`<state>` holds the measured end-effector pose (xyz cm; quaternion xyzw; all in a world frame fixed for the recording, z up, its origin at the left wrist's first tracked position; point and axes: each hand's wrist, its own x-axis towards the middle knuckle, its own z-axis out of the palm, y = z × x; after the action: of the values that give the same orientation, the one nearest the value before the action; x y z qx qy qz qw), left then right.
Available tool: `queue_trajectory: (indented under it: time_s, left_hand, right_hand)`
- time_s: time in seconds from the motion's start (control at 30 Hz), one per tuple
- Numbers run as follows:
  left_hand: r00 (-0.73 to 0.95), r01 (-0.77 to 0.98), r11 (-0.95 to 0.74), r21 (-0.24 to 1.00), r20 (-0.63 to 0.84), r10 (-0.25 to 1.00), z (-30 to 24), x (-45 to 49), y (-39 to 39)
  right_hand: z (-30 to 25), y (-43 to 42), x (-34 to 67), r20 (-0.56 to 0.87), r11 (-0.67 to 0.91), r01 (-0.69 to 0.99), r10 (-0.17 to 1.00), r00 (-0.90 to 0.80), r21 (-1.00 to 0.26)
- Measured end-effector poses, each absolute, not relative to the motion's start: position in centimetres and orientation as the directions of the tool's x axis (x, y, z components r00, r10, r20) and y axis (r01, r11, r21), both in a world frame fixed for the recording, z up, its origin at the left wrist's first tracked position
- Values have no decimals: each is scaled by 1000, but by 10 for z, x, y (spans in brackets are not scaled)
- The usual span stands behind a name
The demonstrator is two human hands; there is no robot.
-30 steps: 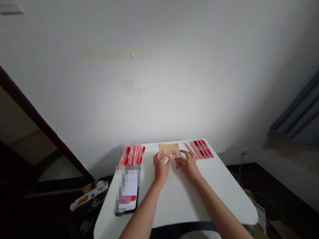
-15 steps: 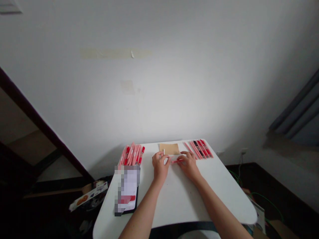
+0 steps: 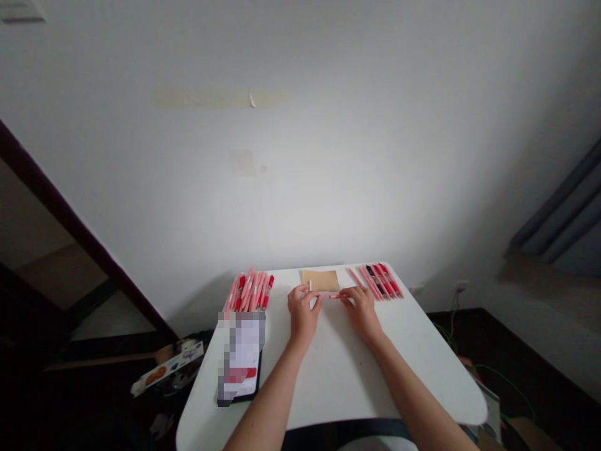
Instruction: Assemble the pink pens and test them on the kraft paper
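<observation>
My left hand (image 3: 303, 311) is closed in a pinch on a thin pink pen part (image 3: 322, 294), most of it covered by the fingers. A short white stick (image 3: 310, 285) stands up beside its fingertips; whether the hand grips it is unclear. Facing it, my right hand (image 3: 362, 311) pinches a thicker pink pen piece (image 3: 335, 296) whose end points at the left hand. A small gap separates the two parts. Just behind both hands lies a tan piece of paper or card (image 3: 323, 279) on the white table (image 3: 338, 376).
Pink and red pens (image 3: 248, 291) lie heaped at the table's back left. At the back right, several pink, red and black pens (image 3: 378, 282) lie in a row. A phone (image 3: 244, 357), partly pixelated, rests at the left edge. The wall (image 3: 300, 188) rises behind the table.
My right hand has moved slightly right and away from me, its pink piece now level and more exposed. A pink part now shows at my left fingertips. The view has shifted slightly.
</observation>
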<state>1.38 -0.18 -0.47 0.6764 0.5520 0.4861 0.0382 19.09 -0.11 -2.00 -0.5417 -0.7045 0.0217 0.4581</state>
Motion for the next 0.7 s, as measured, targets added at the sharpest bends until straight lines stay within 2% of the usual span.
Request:
queue_trajectory:
  time_s: [0.23, 0.7]
  left_hand:
    - [-81, 706, -381, 597, 602, 794, -4, 14, -3]
    - [-21, 694, -391, 604, 560, 828, -1, 17, -5]
  right_hand:
    - [-20, 1, 194, 656, 386, 765, 752, 64, -516]
    - [-17, -4, 189, 647, 414, 777, 762, -12, -474]
